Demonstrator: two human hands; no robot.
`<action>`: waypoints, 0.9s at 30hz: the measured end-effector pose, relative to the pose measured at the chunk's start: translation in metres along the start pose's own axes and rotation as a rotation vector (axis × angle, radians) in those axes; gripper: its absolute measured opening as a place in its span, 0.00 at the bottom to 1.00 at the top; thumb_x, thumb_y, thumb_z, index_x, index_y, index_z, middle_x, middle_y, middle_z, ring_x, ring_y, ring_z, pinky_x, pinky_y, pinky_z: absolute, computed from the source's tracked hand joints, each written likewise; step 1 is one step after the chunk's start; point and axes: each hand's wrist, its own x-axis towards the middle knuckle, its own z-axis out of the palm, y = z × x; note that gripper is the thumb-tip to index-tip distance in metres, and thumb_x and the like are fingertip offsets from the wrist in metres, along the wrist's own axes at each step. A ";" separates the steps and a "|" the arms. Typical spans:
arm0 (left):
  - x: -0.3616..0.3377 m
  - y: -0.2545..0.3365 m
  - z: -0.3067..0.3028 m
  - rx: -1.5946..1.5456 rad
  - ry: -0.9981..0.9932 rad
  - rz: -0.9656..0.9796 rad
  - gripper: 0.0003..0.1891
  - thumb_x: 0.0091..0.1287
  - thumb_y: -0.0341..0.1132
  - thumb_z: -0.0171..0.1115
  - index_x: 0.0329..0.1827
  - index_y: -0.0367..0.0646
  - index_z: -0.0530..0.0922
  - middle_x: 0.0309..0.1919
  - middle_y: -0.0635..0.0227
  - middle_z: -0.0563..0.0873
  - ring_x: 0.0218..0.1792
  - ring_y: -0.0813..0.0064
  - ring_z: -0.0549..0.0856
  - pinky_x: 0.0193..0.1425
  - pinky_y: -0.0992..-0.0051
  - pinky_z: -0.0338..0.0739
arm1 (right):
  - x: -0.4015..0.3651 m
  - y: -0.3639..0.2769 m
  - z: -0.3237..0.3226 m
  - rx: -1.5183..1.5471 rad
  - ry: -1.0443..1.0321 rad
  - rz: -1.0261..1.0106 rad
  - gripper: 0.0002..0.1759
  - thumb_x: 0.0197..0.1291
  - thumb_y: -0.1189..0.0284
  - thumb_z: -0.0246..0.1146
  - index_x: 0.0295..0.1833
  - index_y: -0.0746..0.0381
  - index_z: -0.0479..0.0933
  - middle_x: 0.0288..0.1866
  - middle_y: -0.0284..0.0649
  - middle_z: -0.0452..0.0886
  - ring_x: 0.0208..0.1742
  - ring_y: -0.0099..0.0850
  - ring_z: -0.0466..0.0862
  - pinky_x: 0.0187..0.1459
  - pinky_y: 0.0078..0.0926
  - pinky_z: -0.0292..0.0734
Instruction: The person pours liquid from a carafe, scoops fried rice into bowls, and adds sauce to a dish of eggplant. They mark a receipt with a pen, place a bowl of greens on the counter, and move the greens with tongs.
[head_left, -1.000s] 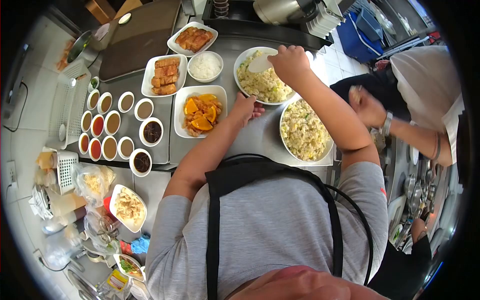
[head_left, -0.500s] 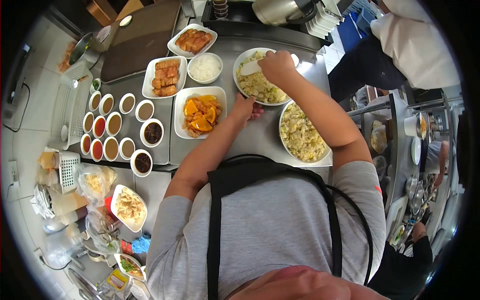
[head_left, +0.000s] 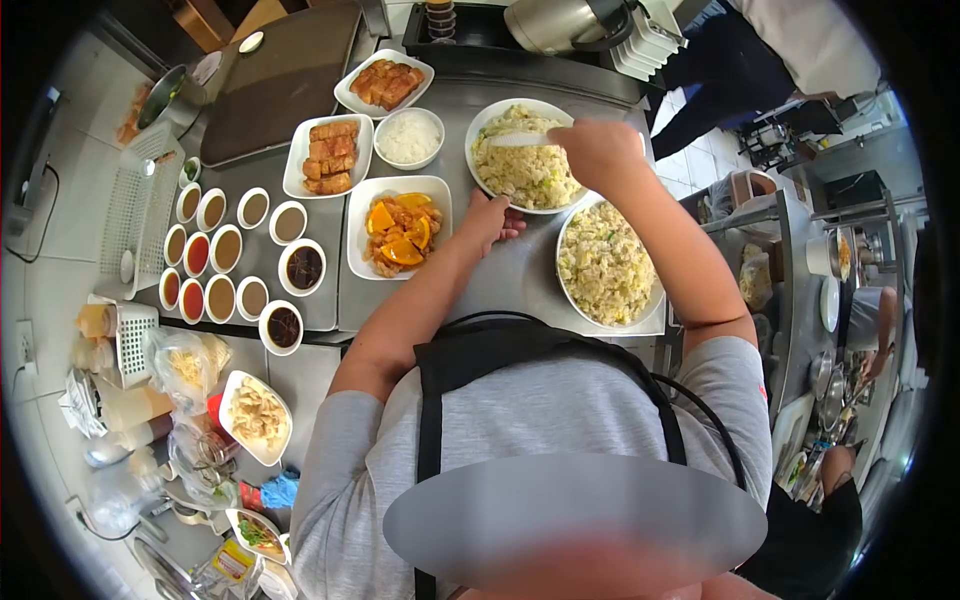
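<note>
My right hand [head_left: 600, 155] is closed round the handle of a white rice paddle [head_left: 522, 140]. The paddle lies nearly flat over the fried rice [head_left: 532, 180] heaped in a white bowl [head_left: 471, 150]. At that bowl's near rim, my left hand [head_left: 487, 222] grips the edge, thumb at the rim and fingers partly hidden below. A second, fuller heap of fried rice [head_left: 606, 262] in a white bowl stands nearer my body, under my right forearm. Left of my hands are a bowl of white rice [head_left: 409, 137] and a square dish of orange-topped fried pieces [head_left: 403, 235].
Two white dishes of sliced fried meat [head_left: 331, 158] [head_left: 385, 84] sit farther left. Several small sauce cups [head_left: 228, 247] cluster beyond. A metal jug [head_left: 555, 24] stands on a black tray at the back. Another person [head_left: 800, 45] stands at right, near metal shelving [head_left: 790, 260].
My right hand has moved slightly right and toward me, drawing the paddle lower across the rice. My left hand stays at the rim. The person at right has shifted away toward the back.
</note>
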 end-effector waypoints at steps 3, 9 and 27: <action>-0.002 0.002 0.004 0.033 0.044 -0.029 0.16 0.63 0.33 0.42 0.52 0.47 0.53 0.34 0.58 0.77 0.27 0.69 0.80 0.26 0.73 0.75 | 0.004 0.004 0.030 0.053 -0.055 0.043 0.18 0.53 0.72 0.46 0.47 0.45 0.74 0.39 0.37 0.77 0.39 0.34 0.79 0.37 0.30 0.73; -0.002 0.002 0.002 0.031 0.028 -0.007 0.17 0.63 0.34 0.42 0.52 0.44 0.51 0.34 0.57 0.77 0.27 0.69 0.79 0.26 0.74 0.75 | -0.027 0.022 0.001 0.132 0.034 0.107 0.23 0.50 0.76 0.47 0.51 0.43 0.71 0.38 0.38 0.79 0.39 0.33 0.79 0.37 0.30 0.73; -0.001 -0.002 0.000 0.021 -0.018 0.019 0.15 0.62 0.35 0.42 0.50 0.44 0.55 0.34 0.58 0.77 0.29 0.68 0.79 0.30 0.71 0.75 | -0.046 0.045 0.041 0.072 -0.110 0.089 0.21 0.51 0.73 0.49 0.47 0.36 0.74 0.36 0.33 0.79 0.37 0.32 0.79 0.35 0.29 0.74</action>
